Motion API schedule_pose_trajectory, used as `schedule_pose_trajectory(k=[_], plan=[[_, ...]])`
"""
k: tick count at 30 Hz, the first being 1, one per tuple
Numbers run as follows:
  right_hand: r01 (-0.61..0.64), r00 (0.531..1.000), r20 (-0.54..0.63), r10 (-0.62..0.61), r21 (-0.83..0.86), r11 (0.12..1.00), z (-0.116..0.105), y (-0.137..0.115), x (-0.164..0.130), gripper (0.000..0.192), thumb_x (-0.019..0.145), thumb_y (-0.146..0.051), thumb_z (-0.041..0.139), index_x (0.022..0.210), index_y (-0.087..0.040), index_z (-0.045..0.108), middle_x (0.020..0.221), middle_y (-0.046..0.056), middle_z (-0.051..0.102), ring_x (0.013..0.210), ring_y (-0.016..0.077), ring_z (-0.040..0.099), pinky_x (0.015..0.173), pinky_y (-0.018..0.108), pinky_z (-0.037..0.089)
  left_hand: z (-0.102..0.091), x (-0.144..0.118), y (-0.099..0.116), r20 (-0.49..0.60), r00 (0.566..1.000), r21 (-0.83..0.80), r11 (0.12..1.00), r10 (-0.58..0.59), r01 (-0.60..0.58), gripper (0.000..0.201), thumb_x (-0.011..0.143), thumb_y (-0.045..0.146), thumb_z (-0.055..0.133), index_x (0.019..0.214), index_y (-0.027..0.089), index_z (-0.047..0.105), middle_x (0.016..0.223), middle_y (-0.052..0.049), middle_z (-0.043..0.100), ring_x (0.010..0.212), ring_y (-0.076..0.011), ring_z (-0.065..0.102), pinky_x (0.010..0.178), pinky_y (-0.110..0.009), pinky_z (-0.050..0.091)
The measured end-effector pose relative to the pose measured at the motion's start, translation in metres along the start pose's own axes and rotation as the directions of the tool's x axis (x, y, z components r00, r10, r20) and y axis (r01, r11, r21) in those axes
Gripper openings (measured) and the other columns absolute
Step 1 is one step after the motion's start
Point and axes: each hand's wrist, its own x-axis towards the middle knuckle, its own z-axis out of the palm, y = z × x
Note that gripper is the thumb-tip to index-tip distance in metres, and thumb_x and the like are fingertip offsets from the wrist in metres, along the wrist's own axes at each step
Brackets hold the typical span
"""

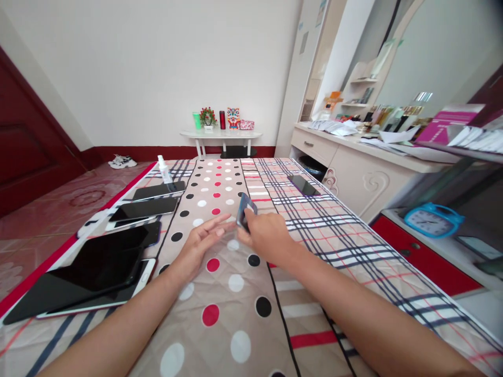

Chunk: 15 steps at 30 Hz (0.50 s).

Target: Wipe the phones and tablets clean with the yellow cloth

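Note:
A dark smartphone [244, 205] is tilted on edge above the bed, with my right hand [267, 233] closed around its near and right side. Part of the phone is hidden behind those fingers. My left hand [200, 243] is just left of it, fingers stretched out toward the phone's lower edge. Whether the fingertips touch it I cannot tell. Left of my hands lie a black-screened tablet [98, 256], partly over a white-edged tablet [147, 273], and several phones, including a white-edged one [147, 209] and another farther back [159, 191].
A white spray bottle [164, 172] stands at the bed's far left. Another phone [304, 185] lies on the plaid part of the bedspread [341, 241] at right. Beyond are a low white table [222, 134], a cluttered dresser [353, 173] and a blue clock [434, 221].

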Motion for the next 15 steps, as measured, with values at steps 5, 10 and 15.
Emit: schedule_pose_trajectory(k=[5, 10, 15], plan=[[-0.295, 0.897, -0.186, 0.401, 0.424, 0.857, -0.010, 0.069, 0.027, 0.034, 0.088, -0.033, 0.039, 0.069, -0.014, 0.059, 0.062, 0.007, 0.061, 0.066, 0.0186, 0.059, 0.060, 0.027, 0.041, 0.004, 0.000, 0.003, 0.086, 0.996, 0.170, 0.985, -0.021, 0.006, 0.048, 0.085, 0.037, 0.063, 0.129, 0.019, 0.056, 0.129, -0.011, 0.062, 0.126, -0.0264, 0.051, 0.108, -0.041, 0.036], [-0.267, 0.554, 0.110, 0.825, 0.962, 0.050, 0.017, 0.147, 0.040, 0.015, 0.084, -0.025, 0.046, 0.080, -0.013, 0.054, 0.060, -0.001, 0.052, 0.047, 0.0079, 0.045, 0.043, 0.020, 0.040, 0.004, 0.001, 0.002, 0.103, 0.994, 0.244, 0.969, -0.048, 0.021, 0.049, 0.085, 0.038, 0.062, 0.129, 0.018, 0.055, 0.117, -0.010, 0.068, 0.113, -0.0250, 0.060, 0.102, -0.042, 0.041], [-0.021, 0.399, 0.234, 0.886, 0.969, -0.247, 0.047, 0.190, 0.033, 0.004, 0.087, -0.015, 0.044, 0.088, -0.016, 0.047, 0.076, 0.000, 0.057, 0.058, 0.0079, 0.059, 0.054, 0.019, 0.053, 0.005, 0.002, 0.001, 0.104, 0.993, 0.291, 0.957, -0.053, 0.021, 0.049, 0.084, 0.041, 0.062, 0.128, 0.019, 0.057, 0.116, -0.009, 0.069, 0.109, -0.0236, 0.061, 0.102, -0.040, 0.041]])
